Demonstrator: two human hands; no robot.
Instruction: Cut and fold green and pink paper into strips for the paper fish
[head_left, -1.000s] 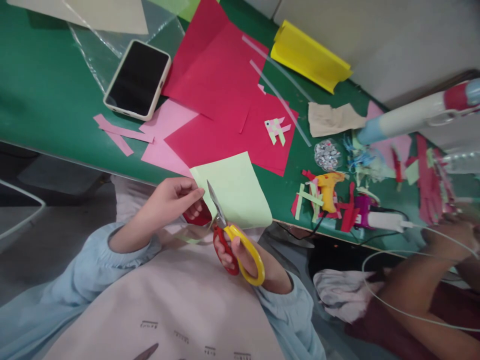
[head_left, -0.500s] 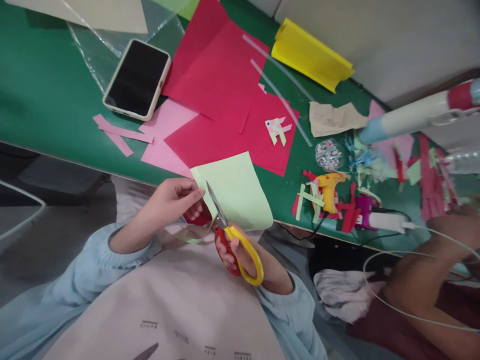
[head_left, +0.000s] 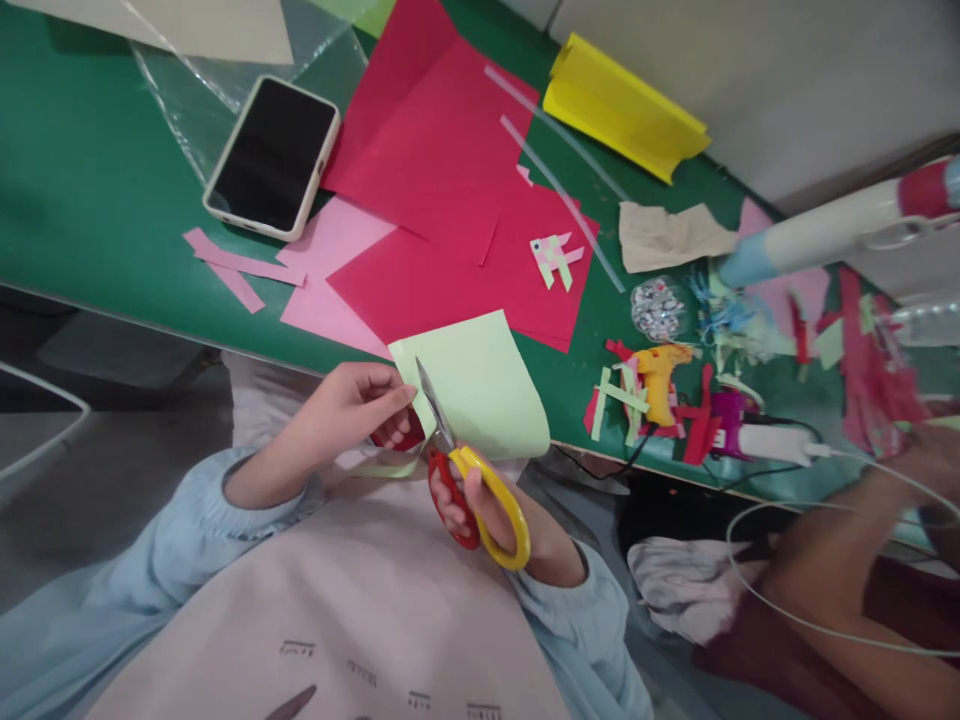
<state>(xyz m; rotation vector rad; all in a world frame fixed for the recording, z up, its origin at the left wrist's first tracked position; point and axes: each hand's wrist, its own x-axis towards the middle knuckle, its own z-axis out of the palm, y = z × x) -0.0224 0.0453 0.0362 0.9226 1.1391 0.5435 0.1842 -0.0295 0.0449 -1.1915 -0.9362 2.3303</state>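
My L hand (head_left: 367, 402) pinches the pale green sheet (head_left: 484, 385) by its left edge, over the table's (head_left: 97, 235) near side; R hand (head_left: 480, 500) grips scissors (head_left: 465, 462). Strip (head_left: 386, 469) part-cut, I'd say; rest of sheet uncut. Lower blade hidden, prob. under paper; can't ID red bit (head_left: 407, 437) by L fingers.

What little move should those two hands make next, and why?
Probably a gentle squeeze of the scissors by the right hand. One blade lies across the light green paper, close to its edge; the handles stand apart; the left hand pinches that edge, and a narrow green strip hangs nearby.
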